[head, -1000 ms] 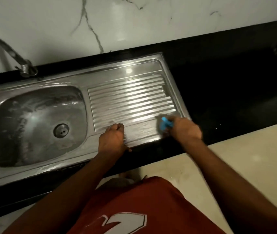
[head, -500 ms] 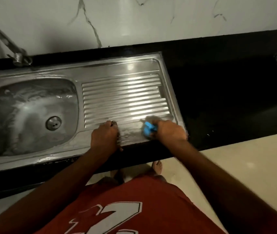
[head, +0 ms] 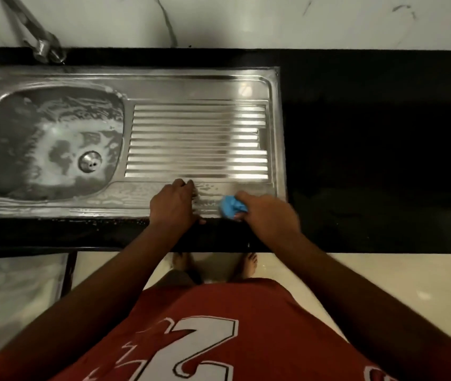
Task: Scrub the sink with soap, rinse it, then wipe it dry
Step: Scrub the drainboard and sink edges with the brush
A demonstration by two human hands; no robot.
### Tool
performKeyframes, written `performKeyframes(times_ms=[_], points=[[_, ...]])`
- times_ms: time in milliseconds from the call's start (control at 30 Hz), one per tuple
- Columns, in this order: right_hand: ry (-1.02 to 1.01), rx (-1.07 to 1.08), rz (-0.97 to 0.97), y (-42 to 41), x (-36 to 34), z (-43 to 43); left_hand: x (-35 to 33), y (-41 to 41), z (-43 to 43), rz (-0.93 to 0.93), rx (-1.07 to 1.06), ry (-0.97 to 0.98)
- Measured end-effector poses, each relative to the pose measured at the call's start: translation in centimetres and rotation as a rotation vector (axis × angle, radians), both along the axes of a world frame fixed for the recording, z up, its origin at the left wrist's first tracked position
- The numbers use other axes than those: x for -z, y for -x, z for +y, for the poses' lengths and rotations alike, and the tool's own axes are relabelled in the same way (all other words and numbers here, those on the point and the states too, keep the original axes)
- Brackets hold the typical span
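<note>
A steel sink (head: 199,83) is set into the black counter (head: 370,160), with its soap-filmed basin at the left and its ribbed drainboard at the right. The wet steel is judged rigid and slippery, better braced against than gripped. The left hand (head: 173,203) is laid on the flat front strip below the ribs, fingers bent and close together, tips on the metal, nothing held. Near it the right hand (head: 267,213) is reached forward, fingers pinched round a blue scrubber (head: 230,206) pressed onto the same strip. The scrubber is judged soft, light and squashable.
</note>
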State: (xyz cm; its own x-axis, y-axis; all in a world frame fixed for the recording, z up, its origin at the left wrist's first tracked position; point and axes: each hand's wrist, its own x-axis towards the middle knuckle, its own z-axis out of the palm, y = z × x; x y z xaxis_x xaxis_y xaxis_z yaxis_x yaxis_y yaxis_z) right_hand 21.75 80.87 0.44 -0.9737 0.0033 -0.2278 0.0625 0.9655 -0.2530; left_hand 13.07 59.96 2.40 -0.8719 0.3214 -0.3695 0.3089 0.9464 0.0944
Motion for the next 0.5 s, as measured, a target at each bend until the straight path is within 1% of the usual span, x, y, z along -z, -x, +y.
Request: performKeyframes(times_ms=[133, 200, 267, 333, 367, 433, 500], points=[[-0.217, 0.149, 0.051, -3.4, -1.2, 9.5, 0.1, -0.1, -0.3, 0.002, -0.042, -0.013], [-0.283, 0.164, 0.006, -4.1, -1.5, 10.4, 0.2, -0.2, -0.4, 0.004, -0.047, -0.018], [-0.347, 0.079, -0.039, -3.6, -1.7, 8.7, 0.4, -0.2, -0.5, 0.007, -0.038, -0.029], [-0.395, -0.002, -0.045, -1.6, -1.9, 7.2, 0.5, 0.0, -0.5, 0.011, -0.023, -0.046], [-0.417, 0.003, -0.034, 0.3, -2.0, 7.1, 0.5, 0.1, -0.6, 0.011, -0.015, -0.050], [-0.439, 0.090, 0.012, 5.2, -2.4, 7.5, 0.6, 0.3, -0.7, 0.006, -0.001, -0.055], [-0.473, 0.143, -0.006, 9.3, -3.0, 7.7, 0.7, 0.3, -0.8, -0.002, 0.006, -0.064]])
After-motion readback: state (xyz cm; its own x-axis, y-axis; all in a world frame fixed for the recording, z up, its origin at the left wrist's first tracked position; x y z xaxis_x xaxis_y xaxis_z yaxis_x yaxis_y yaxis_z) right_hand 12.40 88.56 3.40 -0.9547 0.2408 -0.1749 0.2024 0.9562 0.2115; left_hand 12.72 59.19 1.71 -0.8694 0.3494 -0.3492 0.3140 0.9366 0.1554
